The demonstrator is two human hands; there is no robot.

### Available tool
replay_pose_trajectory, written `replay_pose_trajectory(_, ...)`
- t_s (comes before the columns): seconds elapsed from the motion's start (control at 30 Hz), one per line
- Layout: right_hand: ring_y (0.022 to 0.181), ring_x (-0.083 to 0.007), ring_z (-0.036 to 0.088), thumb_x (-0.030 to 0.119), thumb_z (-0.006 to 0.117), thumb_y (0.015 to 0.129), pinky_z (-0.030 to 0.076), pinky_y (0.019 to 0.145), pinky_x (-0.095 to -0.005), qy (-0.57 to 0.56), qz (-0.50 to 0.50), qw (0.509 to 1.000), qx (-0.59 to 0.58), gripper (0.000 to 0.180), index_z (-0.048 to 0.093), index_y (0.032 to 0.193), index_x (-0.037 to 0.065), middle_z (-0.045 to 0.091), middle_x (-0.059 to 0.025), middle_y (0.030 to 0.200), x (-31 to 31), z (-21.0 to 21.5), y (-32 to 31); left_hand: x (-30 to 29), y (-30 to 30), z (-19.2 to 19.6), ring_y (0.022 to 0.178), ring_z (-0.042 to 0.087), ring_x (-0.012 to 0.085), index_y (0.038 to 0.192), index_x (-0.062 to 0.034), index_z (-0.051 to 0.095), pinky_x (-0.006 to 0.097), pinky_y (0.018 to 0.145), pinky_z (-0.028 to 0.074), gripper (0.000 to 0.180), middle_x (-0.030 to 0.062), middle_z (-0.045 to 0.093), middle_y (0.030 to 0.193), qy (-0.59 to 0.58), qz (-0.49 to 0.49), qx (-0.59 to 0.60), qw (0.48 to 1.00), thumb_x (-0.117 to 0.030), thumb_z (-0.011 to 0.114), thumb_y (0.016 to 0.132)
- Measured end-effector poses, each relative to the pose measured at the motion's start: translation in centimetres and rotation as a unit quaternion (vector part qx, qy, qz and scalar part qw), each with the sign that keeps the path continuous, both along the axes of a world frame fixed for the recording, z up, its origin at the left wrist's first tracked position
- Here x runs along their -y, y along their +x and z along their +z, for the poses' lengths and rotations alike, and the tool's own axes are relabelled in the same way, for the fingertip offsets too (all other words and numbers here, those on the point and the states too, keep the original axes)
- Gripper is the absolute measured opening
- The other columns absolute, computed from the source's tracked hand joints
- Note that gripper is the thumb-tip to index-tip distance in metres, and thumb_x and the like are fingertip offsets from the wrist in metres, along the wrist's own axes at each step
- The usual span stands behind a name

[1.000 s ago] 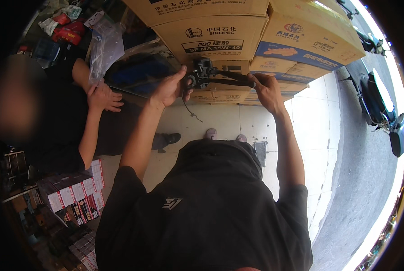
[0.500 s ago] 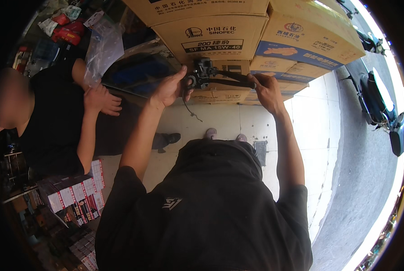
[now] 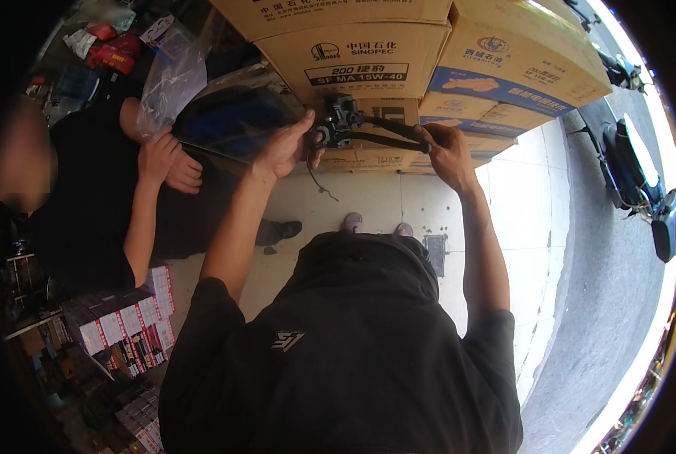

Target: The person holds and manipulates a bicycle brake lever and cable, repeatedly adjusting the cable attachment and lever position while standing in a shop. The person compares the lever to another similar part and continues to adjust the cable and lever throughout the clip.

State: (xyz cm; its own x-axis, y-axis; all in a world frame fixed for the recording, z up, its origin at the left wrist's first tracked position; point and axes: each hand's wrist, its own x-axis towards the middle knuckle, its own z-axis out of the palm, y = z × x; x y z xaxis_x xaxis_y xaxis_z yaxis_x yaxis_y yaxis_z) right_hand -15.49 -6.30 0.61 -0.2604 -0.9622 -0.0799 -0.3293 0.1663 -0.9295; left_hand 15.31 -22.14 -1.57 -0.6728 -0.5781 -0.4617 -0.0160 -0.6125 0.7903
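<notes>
Between my hands, in front of the stacked cartons, is a black handlebar lever assembly (image 3: 341, 121), with a chunky clamp end and two long dark levers. My left hand (image 3: 283, 148) is closed on the clamp end, its thumb up along the side and some fingers hidden behind. With my right hand (image 3: 450, 156) I pinch the far ends of the levers between thumb and fingers. A thin dark wire (image 3: 322, 188) dangles from the clamp end below my left hand.
Stacked cardboard cartons (image 3: 376, 49) rise just beyond my hands. At the left a co-worker in black (image 3: 88, 189) stands close, hands near a clear plastic bag (image 3: 173, 83). White-and-red boxes (image 3: 130, 325) are lower left. A scooter (image 3: 633, 163) stands outside at the right.
My right fingers have shifted slightly on the lever ends, and more of one lever tip shows. The co-worker's hands and body have moved a little, and the plastic bag has shifted. My left hand stays put.
</notes>
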Motion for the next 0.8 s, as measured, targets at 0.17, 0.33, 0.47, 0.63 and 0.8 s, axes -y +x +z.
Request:
replay_pose_trajectory(0.17, 0.096, -0.0240, 0.075, 0.031, 0.066, 0.108, 0.056, 0.089, -0.0362, -0.007, -0.007, 1.000, 0.005, 0.043, 0.075, 0.117, -0.010, 0.080, -0.0233, 0.105, -0.4, 0.1, 0.3, 0.0, 0.2, -0.4, 0.080, 0.065, 0.0216, 0.116, -0.0150, 0.057, 0.037, 0.062, 0.054, 0.037, 0.0007, 0.057, 0.088, -0.003, 0.004, 0.007, 1.000, -0.051, 0.057, 0.111)
replay_pose_trajectory(0.33, 0.087, -0.0223, 0.073, 0.031, 0.070, 0.106, 0.055, 0.082, -0.0361, -0.012, 0.000, 1.000, 0.006, 0.041, 0.076, 0.114, -0.009, 0.079, -0.0218, 0.098, -0.5, -1.0, 0.0, -0.1, 0.4, -0.8, 0.077, 0.066, 0.0202, 0.114, -0.0107, 0.061, 0.036, 0.058, 0.055, 0.040, 0.0003, 0.059, 0.086, -0.007, -0.004, 0.008, 1.000, -0.051, 0.058, 0.110)
replay_pose_trajectory(0.47, 0.082, -0.0219, 0.071, 0.029, 0.071, 0.105, 0.055, 0.078, -0.0364, -0.027, 0.000, 1.000, -0.013, 0.037, 0.076, 0.112, -0.007, 0.079, -0.0214, 0.096, -0.7, -1.2, 0.1, -0.3, 0.4, -1.1, 0.076, 0.066, 0.0195, 0.116, -0.0100, 0.063, 0.036, 0.057, 0.056, 0.042, 0.0003, 0.059, 0.086, -0.017, -0.002, 0.004, 1.000, -0.051, 0.060, 0.109)
replay_pose_trajectory(0.63, 0.083, -0.0297, 0.073, 0.024, 0.072, 0.104, 0.055, 0.077, -0.0392, -0.084, 0.021, 0.994, -0.073, 0.029, 0.077, 0.113, -0.003, 0.078, -0.0203, 0.096, -0.9, -2.7, -0.4, -0.9, 0.7, -1.4, 0.075, 0.066, 0.0198, 0.107, -0.0098, 0.064, 0.036, 0.058, 0.055, 0.043, 0.0011, 0.060, 0.085, -0.029, 0.004, 0.007, 1.000, -0.052, 0.060, 0.109)
replay_pose_trajectory(0.8, 0.090, -0.0377, 0.074, 0.022, 0.072, 0.102, 0.057, 0.080, -0.0420, -0.103, 0.026, 0.982, -0.157, 0.023, 0.079, 0.115, 0.004, 0.076, -0.0180, 0.101, -0.8, -5.1, -0.9, -1.5, 1.5, -1.0, 0.069, 0.065, 0.0205, 0.093, -0.0080, 0.064, 0.036, 0.059, 0.054, 0.048, 0.0027, 0.062, 0.082, -0.050, 0.001, 0.024, 0.998, -0.054, 0.062, 0.108)
